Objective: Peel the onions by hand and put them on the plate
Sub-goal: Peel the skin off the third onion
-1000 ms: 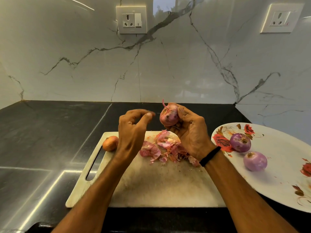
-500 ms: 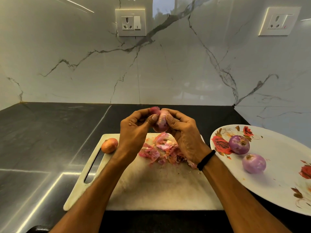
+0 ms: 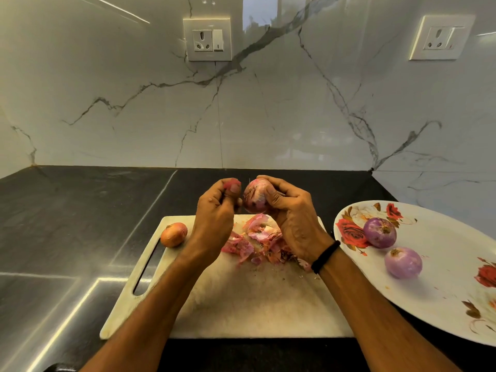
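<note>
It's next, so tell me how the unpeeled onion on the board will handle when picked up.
The unpeeled onion is round, so a nudge would probably roll it across the flat board. Its dry papery skin likely gives grip but may flake.

- The half-peeled onion is held up in my right hand. It is pinkish, with streaks of dry skin on it.
- A scrap of skin is pinched in my left hand, just left of that onion.
- The unpeeled onion, orange-brown, sits at the far left corner of the board.
- The far peeled onion and the near peeled onion, both purple, lie close but apart on the left part of the plate.
- The plate, white with red roses, lies right of the board.
- The pile of skins lies on the far middle of the board.
</note>
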Motion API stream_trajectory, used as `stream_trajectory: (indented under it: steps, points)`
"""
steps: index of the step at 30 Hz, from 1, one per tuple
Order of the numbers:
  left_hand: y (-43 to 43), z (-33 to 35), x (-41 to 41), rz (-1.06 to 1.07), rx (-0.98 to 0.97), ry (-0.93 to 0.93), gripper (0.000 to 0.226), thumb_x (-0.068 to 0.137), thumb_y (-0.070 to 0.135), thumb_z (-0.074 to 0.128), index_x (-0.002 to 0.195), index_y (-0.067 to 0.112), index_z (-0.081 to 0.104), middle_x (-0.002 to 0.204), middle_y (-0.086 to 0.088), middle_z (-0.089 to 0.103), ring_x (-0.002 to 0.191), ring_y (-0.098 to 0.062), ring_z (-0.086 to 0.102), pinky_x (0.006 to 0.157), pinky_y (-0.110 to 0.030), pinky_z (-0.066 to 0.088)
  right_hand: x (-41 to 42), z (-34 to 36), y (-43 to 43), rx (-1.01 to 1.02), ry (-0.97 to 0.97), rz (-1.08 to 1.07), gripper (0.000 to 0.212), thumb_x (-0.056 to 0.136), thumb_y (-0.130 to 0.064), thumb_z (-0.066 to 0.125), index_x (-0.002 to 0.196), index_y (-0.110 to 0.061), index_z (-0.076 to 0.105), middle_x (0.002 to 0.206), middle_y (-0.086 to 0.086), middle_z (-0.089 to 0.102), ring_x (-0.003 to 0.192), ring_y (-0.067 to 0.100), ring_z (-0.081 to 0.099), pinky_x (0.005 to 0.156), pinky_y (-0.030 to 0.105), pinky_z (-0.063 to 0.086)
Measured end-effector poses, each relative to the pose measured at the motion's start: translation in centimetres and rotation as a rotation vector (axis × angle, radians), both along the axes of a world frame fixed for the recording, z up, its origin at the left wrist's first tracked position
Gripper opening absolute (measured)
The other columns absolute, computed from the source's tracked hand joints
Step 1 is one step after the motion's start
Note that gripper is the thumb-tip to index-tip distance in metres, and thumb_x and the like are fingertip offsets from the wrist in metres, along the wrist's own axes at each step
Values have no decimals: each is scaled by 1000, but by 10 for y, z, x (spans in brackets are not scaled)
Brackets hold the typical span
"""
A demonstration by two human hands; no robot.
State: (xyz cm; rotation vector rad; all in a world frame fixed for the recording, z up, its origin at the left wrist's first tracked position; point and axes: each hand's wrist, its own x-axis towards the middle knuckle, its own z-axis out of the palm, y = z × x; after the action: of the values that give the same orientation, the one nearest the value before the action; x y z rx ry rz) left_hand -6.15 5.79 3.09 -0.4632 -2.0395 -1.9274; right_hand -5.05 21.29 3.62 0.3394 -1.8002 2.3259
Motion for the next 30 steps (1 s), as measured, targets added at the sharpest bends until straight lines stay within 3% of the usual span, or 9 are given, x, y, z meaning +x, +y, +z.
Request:
stream_trajectory:
  steps: [3,8,11,16,18,22,28,30]
  points:
    - [-3,2,-1,7,76,-31,16,104,23,48,98,16,62,83,-1,59,77,-10,58,74,-24,54,-1,3,5,-103,-23,20,36,82,-28,60,114,-12,65,114,11,68,108,30,66,89,40,58]
    - [-3,2,0,66,-29,68,11,88,6,65,89,17,66,86,-1,67,78,-6,64,73,-20,56,-1,4,7,-177,-22,27,34,82,-27,58,111,-11,67,110,10,70,105,31,67,86,40,59]
    - [-2,4,3,50,16,73,21,75,12,51,88,15,67,87,-2,67,79,-6,65,69,-19,56,-2,3,7,-172,-10,27,35,84,-26,58,114,-11,66,113,11,69,107,32,66,89,41,58]
    - [0,3,2,54,5,97,26,96,31,58,109,11,69,101,-2,70,92,-5,67,76,-17,55,-2,1,7,-83,26,13,45,85,-21,60,127,-4,59,122,18,64,111,35,64,93,47,55]
    - [1,4,1,60,-3,94,38,92,39,60,115,10,68,103,-2,71,95,-8,68,80,-20,58,-2,1,7,-46,49,11,50,83,-21,64,130,-3,57,125,18,63,114,35,63,94,48,54]
    - [0,6,3,12,19,77,37,81,32,68,115,16,69,108,-4,72,99,-12,71,85,-24,58,0,0,7,43,93,12,49,78,-18,68,126,-12,59,124,11,65,116,27,64,93,40,56]
    - [-3,5,2,38,56,92,26,83,25,67,108,18,71,101,-4,74,95,-15,72,85,-25,59,1,-2,7,159,145,-5,48,82,-7,71,127,-15,58,125,5,65,117,22,63,95,34,54]
    - [-1,5,2,59,46,96,26,85,26,65,108,14,70,99,-3,73,92,-13,72,83,-23,59,2,-2,6,183,155,-15,50,81,-11,72,129,-15,57,126,5,65,117,21,63,95,33,54]
